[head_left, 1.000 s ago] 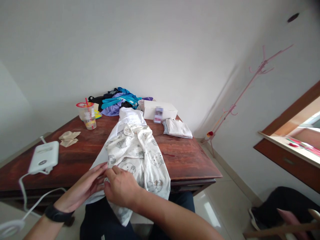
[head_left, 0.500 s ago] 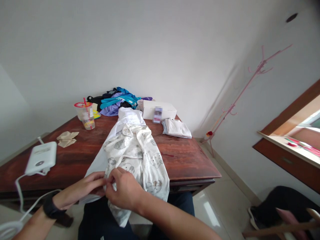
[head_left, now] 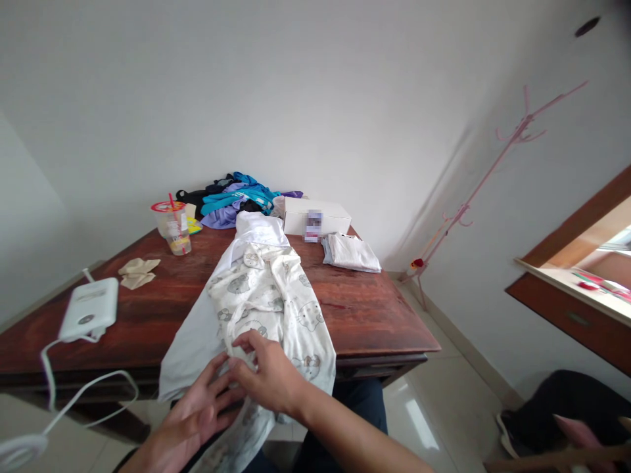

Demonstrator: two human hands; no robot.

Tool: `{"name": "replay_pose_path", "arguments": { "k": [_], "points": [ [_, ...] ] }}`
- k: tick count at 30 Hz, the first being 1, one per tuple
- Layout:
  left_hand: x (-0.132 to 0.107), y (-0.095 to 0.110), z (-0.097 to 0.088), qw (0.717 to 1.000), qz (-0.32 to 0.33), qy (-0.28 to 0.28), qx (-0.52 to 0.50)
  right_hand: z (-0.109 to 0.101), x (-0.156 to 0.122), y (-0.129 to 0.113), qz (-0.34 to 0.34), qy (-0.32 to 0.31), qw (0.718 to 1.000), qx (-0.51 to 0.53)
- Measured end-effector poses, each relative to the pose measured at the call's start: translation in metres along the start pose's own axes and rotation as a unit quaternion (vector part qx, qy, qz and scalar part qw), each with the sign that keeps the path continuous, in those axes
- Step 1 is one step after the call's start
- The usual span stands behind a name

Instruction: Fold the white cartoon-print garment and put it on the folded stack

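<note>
A cream pyjama top with grey cat prints lies lengthwise on the table, its collar toward the wall and its lower part hanging over the near edge. Beneath it, a white garment shows along the left side and at the far end. My left hand is beside the top's lower left edge, palm turned inward and fingers spread. Close by, my right hand rests over the lower part of the top, with thumb and forefinger curved and apart. Its other fingers are partly hidden.
On the dark wooden table are a folded stack of clothes, a white box, a heap of clothes, a plastic cup, a crumpled napkin and a white corded device. A pink coat rack stands right.
My left hand has come away from the fabric, down toward me, and its fingers have spread. My right hand has loosened its pinch and shifted slightly right. The top's lower part hangs differently.
</note>
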State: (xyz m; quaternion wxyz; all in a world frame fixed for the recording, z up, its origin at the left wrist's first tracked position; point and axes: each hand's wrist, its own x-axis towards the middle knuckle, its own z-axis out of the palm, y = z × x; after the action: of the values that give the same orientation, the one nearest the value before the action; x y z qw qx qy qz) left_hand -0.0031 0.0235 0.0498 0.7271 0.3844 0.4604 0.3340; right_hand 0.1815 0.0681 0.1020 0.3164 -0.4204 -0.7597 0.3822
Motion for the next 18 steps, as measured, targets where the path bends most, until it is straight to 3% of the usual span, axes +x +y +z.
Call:
{"name": "replay_pose_path", "arguments": {
  "k": [4, 8, 11, 14, 16, 18],
  "points": [
    [0.001, -0.013, 0.024, 0.979, 0.046, -0.034, -0.193, 0.002, -0.030, 0.002, 0.021, 0.039, 0.998, -0.033],
    [0.008, -0.012, 0.045, 0.969, 0.076, -0.064, -0.227, 0.003, -0.039, 0.015, 0.050, 0.092, 0.994, -0.008],
    [0.011, -0.005, 0.049, 0.983, 0.092, -0.053, -0.152, -0.001, -0.034, 0.028, 0.072, 0.118, 0.989, 0.042],
    [0.010, 0.008, 0.035, 0.994, 0.107, 0.024, 0.000, -0.002, -0.028, 0.038, 0.091, 0.120, 0.982, 0.113],
    [0.010, 0.021, 0.016, 0.980, 0.142, 0.081, 0.112, 0.002, -0.026, 0.042, 0.101, 0.109, 0.973, 0.180],
    [0.014, 0.037, -0.006, 0.946, 0.195, 0.133, 0.221, 0.008, -0.026, 0.044, 0.109, 0.090, 0.962, 0.235]
  ]
}}
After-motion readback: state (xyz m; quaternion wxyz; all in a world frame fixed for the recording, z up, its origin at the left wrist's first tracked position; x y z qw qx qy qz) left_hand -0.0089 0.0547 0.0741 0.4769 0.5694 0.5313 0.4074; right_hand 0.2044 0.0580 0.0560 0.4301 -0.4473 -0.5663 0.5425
